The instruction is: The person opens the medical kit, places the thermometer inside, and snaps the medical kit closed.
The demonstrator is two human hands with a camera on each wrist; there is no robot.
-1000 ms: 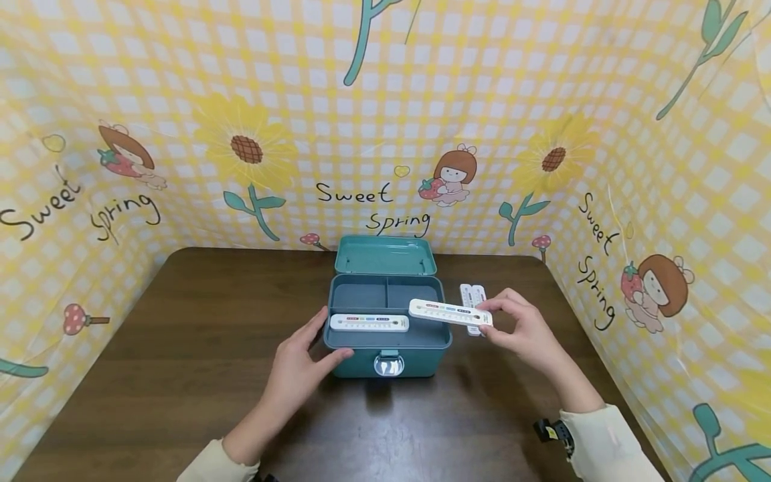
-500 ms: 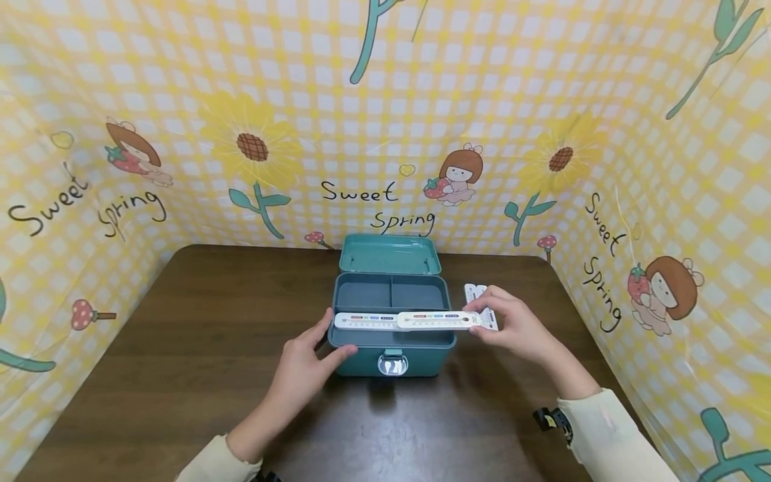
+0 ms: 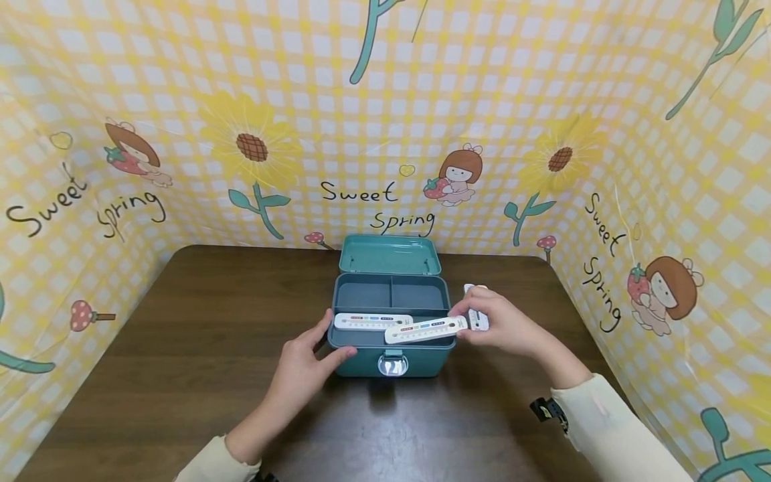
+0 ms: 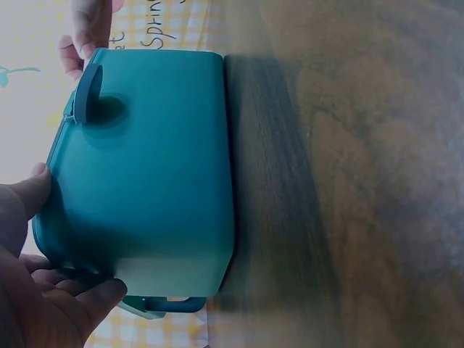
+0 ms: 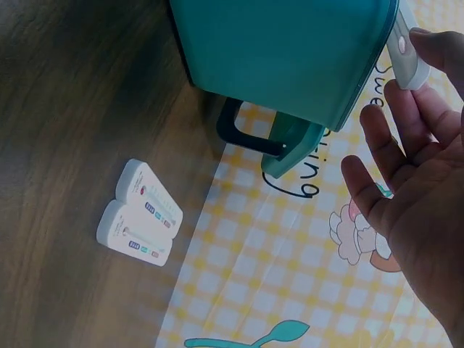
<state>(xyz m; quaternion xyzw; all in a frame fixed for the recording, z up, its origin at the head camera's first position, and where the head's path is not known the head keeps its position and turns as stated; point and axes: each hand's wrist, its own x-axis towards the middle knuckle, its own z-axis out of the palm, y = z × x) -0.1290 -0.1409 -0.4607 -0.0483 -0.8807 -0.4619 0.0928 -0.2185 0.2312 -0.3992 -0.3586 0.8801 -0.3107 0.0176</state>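
A teal storage box point(image 3: 361, 363) stands with its lid point(image 3: 390, 256) tipped back. My left hand point(image 3: 303, 359) holds its front left corner, thumb at the front rim and fingers along the side, as the left wrist view shows. One white strip thermometer point(image 3: 364, 322) lies in the wide front compartment. Between thumb and fingertips, my right hand point(image 3: 502, 326) pinches the right end of another thermometer point(image 3: 421, 331). This one slants over the front compartment, its left end low toward the front rim and overlapping the first thermometer in the head view.
Two more thermometers point(image 5: 154, 199) lie side by side on the table right of the box, partly behind my right hand in the head view. Two smaller compartments point(image 3: 363, 292) lie at the back of the box. A checked cloth point(image 3: 289, 120) surrounds the wooden table point(image 3: 199, 321).
My right hand has brought the pinched thermometer left and toward the front of the box, its tilt now reversed. The left hand keeps its place at the corner.
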